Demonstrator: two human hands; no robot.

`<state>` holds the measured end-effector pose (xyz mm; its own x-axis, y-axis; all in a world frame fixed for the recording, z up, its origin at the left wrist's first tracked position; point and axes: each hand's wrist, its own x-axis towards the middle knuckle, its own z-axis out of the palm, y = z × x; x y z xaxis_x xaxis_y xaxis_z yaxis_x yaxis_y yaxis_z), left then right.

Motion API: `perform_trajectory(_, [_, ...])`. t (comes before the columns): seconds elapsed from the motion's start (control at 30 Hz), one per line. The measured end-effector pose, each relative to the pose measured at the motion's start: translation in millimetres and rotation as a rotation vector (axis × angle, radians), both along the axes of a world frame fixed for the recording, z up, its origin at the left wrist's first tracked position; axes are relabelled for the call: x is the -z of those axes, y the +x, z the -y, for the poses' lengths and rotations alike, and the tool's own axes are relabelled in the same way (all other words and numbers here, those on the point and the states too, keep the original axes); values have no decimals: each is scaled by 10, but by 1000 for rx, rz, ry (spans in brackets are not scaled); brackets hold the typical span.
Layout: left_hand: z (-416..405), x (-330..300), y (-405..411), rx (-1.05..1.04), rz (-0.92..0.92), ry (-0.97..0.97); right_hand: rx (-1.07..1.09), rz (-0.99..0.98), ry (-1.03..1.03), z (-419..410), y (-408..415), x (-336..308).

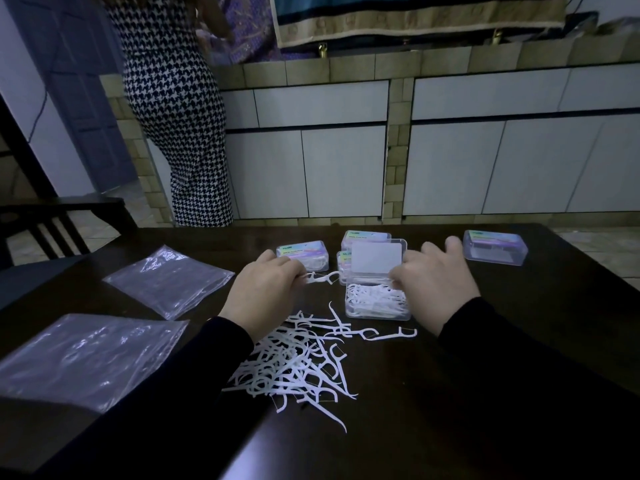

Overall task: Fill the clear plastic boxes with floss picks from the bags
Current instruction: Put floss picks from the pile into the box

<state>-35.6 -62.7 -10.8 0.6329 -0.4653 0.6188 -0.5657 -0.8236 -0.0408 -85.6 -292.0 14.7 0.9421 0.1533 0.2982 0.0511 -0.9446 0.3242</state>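
left hand [265,287] pinching floss pick [320,278], long axis sideways, head aimed right at open box [377,303] just beside. right hand [434,282] gripping box's right edge, so nearer.

Dim, bluish light; wide-angle bending at edges.

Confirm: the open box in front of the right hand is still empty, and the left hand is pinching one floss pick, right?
Not quite. The head view shows the open box already holding many floss picks, not empty. The rest stands: it sits by the right hand, and the left hand pinches one floss pick.
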Motion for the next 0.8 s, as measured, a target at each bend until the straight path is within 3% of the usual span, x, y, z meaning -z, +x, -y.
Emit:
perform_trajectory(0.17, [23,38,4,9,-10,-27,-5,-56,-14,53,137,151])
perform_trajectory(0.37, [87,64,-13,23,6,-55,-113,52,240,86,142,197])
perform_trajectory(0.53, [274,40,-22,34,31,-60,-151,1,419,184,156,280])
perform_trajectory(0.7, [507,-38,-7,47,61,-39,-99,-24,456,349,157,321])
perform_trajectory(0.8, [644,-63,36,42,-17,37,-77,-92,461,406,113,360])
